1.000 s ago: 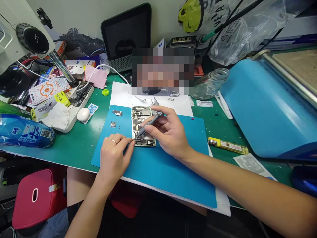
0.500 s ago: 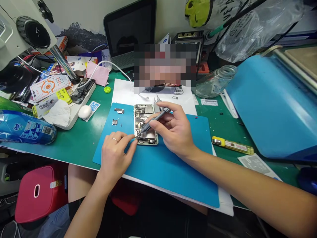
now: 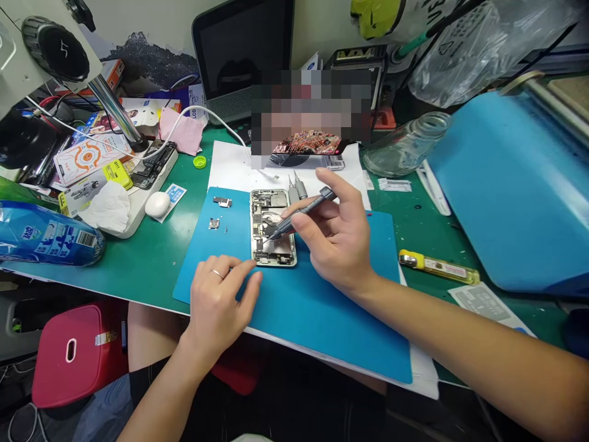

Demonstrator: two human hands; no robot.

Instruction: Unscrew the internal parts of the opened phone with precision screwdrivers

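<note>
An opened smartphone (image 3: 276, 253) lies on the blue mat with its inner parts showing. My right hand (image 3: 343, 239) grips a grey precision screwdriver (image 3: 301, 213) between thumb and fingers. Its thin tip points down-left over the phone's lower inside; whether it touches cannot be told. At the phone's lower left corner rests the index fingertip of my left hand (image 3: 225, 294), its thumb held apart and nothing in it. Left of the phone lie small metal parts, one bracket (image 3: 223, 201) above another piece (image 3: 214, 224). Grey tool tips (image 3: 297, 186) stand behind my right fingers.
The blue mat (image 3: 331, 331) covers the table's front. A yellow cutter (image 3: 438, 267) lies at right, a glass jar (image 3: 407, 147) behind it. Leftward are a white mouse-shaped object (image 3: 157, 204), a blue pouch (image 3: 46, 233) and a microscope stand (image 3: 115, 110). A circuit board (image 3: 308, 142) stands at the back.
The screwdriver tip has moved up and right, away from the phone's lower left corner. My left thumb has spread from the index finger. The view has shifted slightly.
</note>
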